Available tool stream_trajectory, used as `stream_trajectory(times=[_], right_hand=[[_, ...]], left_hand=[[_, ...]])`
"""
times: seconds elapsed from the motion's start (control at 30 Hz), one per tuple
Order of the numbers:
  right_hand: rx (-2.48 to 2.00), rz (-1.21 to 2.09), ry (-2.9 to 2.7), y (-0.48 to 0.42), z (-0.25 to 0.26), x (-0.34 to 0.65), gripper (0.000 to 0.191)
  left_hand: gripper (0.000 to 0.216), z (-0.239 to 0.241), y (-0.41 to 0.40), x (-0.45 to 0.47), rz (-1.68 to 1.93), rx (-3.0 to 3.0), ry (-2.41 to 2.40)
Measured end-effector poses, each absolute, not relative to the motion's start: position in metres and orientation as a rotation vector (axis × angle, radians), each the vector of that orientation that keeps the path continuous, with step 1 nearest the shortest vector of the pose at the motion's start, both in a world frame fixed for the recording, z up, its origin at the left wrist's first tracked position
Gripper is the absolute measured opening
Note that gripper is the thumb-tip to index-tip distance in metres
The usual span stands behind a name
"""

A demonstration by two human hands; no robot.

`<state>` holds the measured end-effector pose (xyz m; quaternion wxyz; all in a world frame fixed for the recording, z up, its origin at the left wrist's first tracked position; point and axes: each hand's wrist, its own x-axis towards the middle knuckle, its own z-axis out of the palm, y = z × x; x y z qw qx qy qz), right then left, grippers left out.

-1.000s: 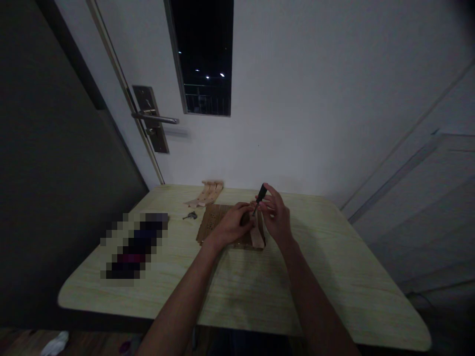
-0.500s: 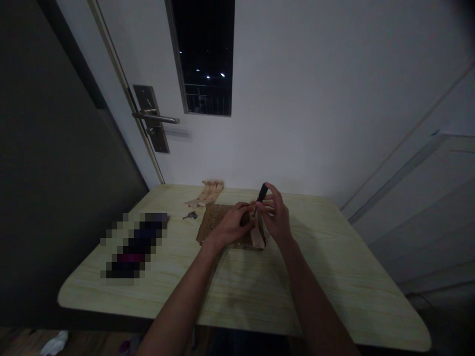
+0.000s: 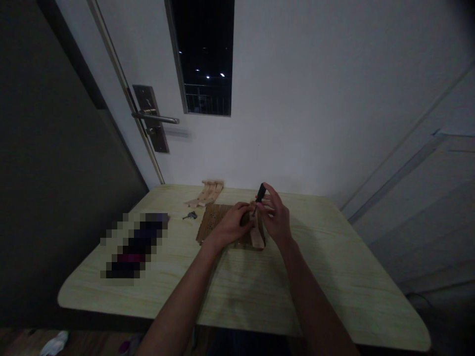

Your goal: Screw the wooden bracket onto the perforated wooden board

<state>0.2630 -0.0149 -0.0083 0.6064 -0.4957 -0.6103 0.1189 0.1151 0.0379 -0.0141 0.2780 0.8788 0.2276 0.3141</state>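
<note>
A brown perforated wooden board (image 3: 211, 223) lies on the pale wooden table (image 3: 241, 291). A light wooden strip (image 3: 257, 236) rests on the board's right part. My right hand (image 3: 276, 217) pinches a small black-handled screwdriver (image 3: 259, 195), tilted with its tip down on the strip. My left hand (image 3: 232, 225) lies on the board with its fingers curled against the strip's top end, right beside the screwdriver tip.
More light wooden strips (image 3: 207, 194) lie at the table's far edge near the wall. Small metal keys (image 3: 190, 215) sit left of the board. A blurred dark object (image 3: 135, 244) lies at the left. A door with a metal handle (image 3: 156, 118) stands behind.
My right fingers have shifted slightly around the screwdriver handle. The board, the strip and my left hand stay in place.
</note>
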Motion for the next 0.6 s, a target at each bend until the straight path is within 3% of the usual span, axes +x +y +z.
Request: stream_trajectory(times=[0.6], right_hand=[[-1.120,0.154,-1.427,-0.0156,-0.0109,0.2631,0.048]], left_hand=[[0.036,-0.0148,0.0377,0.1143,0.836,2.333,0.623]])
